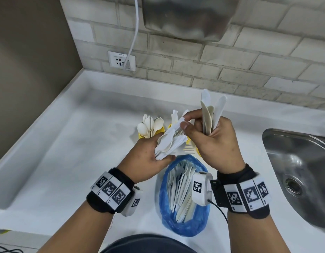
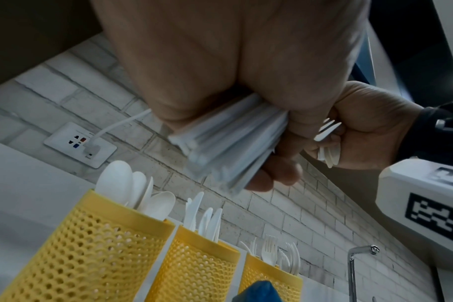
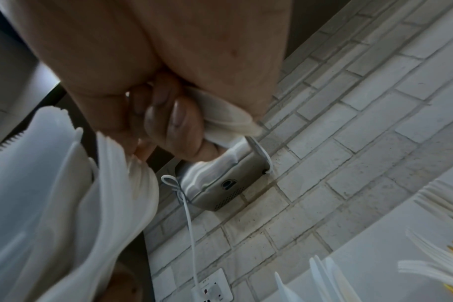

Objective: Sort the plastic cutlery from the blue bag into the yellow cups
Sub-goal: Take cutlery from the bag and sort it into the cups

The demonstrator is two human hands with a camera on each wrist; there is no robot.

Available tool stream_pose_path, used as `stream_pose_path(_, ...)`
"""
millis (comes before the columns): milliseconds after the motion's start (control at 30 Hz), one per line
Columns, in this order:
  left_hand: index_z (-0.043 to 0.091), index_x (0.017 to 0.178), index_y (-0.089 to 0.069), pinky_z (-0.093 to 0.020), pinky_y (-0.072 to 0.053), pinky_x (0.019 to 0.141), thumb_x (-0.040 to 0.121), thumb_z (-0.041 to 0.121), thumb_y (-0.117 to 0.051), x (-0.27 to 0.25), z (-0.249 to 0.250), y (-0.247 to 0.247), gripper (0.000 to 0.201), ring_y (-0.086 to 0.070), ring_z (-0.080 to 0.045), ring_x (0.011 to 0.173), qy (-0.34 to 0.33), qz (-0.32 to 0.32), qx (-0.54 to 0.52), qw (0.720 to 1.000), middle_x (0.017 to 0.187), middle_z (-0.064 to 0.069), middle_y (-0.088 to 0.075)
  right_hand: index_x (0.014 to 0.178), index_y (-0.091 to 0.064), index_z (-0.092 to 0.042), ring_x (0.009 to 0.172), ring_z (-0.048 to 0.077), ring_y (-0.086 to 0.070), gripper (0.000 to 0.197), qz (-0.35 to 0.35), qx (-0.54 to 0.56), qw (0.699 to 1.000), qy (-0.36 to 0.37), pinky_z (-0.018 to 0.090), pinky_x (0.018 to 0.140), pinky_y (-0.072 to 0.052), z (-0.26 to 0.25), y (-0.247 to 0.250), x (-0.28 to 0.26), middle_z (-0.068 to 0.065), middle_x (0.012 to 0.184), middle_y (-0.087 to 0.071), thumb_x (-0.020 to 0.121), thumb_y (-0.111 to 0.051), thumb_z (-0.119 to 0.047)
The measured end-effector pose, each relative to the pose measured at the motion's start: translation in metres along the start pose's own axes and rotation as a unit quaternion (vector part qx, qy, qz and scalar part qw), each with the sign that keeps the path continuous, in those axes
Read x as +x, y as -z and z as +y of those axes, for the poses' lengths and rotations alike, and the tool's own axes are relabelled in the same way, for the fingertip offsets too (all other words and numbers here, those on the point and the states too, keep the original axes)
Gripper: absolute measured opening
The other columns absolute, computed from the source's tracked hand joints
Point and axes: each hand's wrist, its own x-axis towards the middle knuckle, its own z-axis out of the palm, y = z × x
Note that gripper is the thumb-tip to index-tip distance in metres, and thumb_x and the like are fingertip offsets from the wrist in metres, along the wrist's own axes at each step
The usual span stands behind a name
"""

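My left hand [image 1: 158, 150] grips a fanned bundle of white plastic cutlery [image 1: 169, 143] above the yellow cups. My right hand [image 1: 203, 132] clutches several pieces [image 1: 211, 114] upright in its palm, while its thumb and forefinger pinch a piece at the top of the left bundle. The blue bag [image 1: 183, 229] lies open on the counter under my wrists, with more cutlery inside. Three perforated yellow cups stand in a row: one with spoons [image 2: 91, 255], one with knives [image 2: 194, 269], one with forks [image 2: 269, 280]. In the head view my hands hide the middle cup.
A steel sink [image 1: 297, 172] is set into the counter at the right. On the brick wall behind are a socket [image 1: 121, 61] with a white cable plugged in and a steel box [image 1: 187, 17] above. The white counter [image 1: 84, 143] runs left to a raised edge.
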Motion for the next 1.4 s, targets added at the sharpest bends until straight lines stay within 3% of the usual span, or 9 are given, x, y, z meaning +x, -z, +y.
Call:
stream_pose_path(100,0.028,0.108,-0.067,-0.034,-0.057,0.08,0.08,0.04,-0.064,-0.001,-0.001,0.001,0.031,-0.071,-0.006,0.086,0.007,-0.002,-0.007,1.0,0.091,0.015,-0.074,0.088,-0.072,-0.021,0.051,0.013,-0.036,0.014,0.004,0.006,1.0,0.012,0.03,0.059,-0.04,-0.004,-0.002,-0.001,-0.012,0.051,-0.034,0.093,-0.073,-0.009)
stream_pose_path(233,0.035,0.112,-0.065,-0.028,-0.057,0.085,0.082,0.04,-0.066,-0.003,-0.003,0.001,0.03,-0.072,-0.005,0.095,0.007,-0.009,-0.014,1.0,0.098,0.019,-0.073,0.086,-0.069,-0.028,0.048,0.018,-0.03,0.021,0.048,0.061,0.996,0.045,0.024,0.053,-0.033,-0.015,0.004,0.001,0.02,0.056,-0.033,0.094,-0.069,-0.008)
stream_pose_path(433,0.028,0.118,-0.067,-0.01,-0.045,0.081,0.09,0.029,-0.073,-0.001,-0.005,-0.001,0.029,-0.065,0.006,0.095,-0.023,-0.019,0.006,1.0,0.101,0.028,-0.069,0.083,-0.069,-0.026,0.045,0.014,-0.035,0.007,0.051,0.086,0.995,0.024,0.022,0.05,-0.034,-0.013,0.014,0.002,0.006,0.053,-0.04,0.09,-0.071,-0.027)
stream_pose_path(567,0.03,0.125,-0.064,-0.004,-0.041,0.082,0.091,0.028,-0.074,0.001,-0.003,-0.002,0.036,-0.063,0.011,0.097,-0.052,-0.017,0.013,0.998,0.102,0.038,-0.065,0.059,-0.061,-0.012,0.042,0.013,-0.047,0.038,-0.028,-0.014,0.999,-0.005,0.02,0.051,-0.04,-0.006,0.012,-0.003,-0.005,0.049,-0.053,0.091,-0.076,-0.023)
stream_pose_path(667,0.024,0.123,-0.065,-0.002,-0.04,0.077,0.09,0.027,-0.074,0.0,-0.006,0.0,0.034,-0.062,0.014,0.09,-0.048,-0.014,0.028,0.998,0.096,0.033,-0.065,0.076,-0.075,-0.011,0.042,0.006,-0.05,0.022,-0.019,-0.004,1.0,-0.019,0.014,0.051,-0.039,-0.01,0.01,-0.006,-0.012,0.046,-0.054,0.093,-0.071,-0.024)
stream_pose_path(800,0.018,0.126,-0.062,-0.009,-0.043,0.067,0.092,0.018,-0.071,0.001,-0.012,0.002,0.035,-0.062,-0.001,0.08,-0.042,0.001,0.085,0.996,0.089,0.013,-0.071,0.091,-0.073,-0.011,0.04,0.023,-0.028,0.028,0.033,0.109,0.993,0.004,0.027,0.047,-0.027,-0.01,0.01,-0.002,0.01,0.047,-0.031,0.102,-0.055,-0.029)
stream_pose_path(967,0.022,0.119,-0.061,-0.027,-0.047,0.066,0.087,0.007,-0.064,0.001,-0.012,0.003,0.036,-0.058,-0.013,0.076,-0.063,0.058,0.11,0.99,0.089,0.007,-0.07,0.09,-0.058,-0.008,0.048,0.019,-0.034,0.032,0.13,0.304,0.944,0.007,0.026,0.048,-0.029,-0.015,0.016,0.007,0.005,0.064,-0.042,0.111,-0.039,-0.023)
stream_pose_path(1200,0.029,0.113,-0.06,-0.004,-0.037,0.071,0.085,0.005,-0.059,0.001,-0.002,0.005,0.036,-0.052,0.012,0.077,-0.093,0.108,0.078,0.987,0.087,0.026,-0.058,0.085,-0.055,-0.012,0.086,0.029,-0.068,0.036,0.158,0.503,0.845,-0.086,0.042,0.083,-0.057,-0.002,0.026,0.012,0.006,0.085,-0.063,0.11,-0.04,-0.033)
stream_pose_path(1400,0.035,0.067,-0.065,-0.006,-0.045,0.066,0.086,-0.002,-0.071,-0.001,0.013,0.002,0.042,-0.067,0.0,0.07,0.043,0.06,-0.067,0.995,0.074,0.019,-0.072,0.086,-0.051,-0.019,0.055,0.017,-0.06,0.032,0.148,0.544,0.815,-0.132,0.03,0.065,-0.058,-0.008,0.023,0.01,-0.001,0.065,-0.057,0.11,-0.035,-0.035)
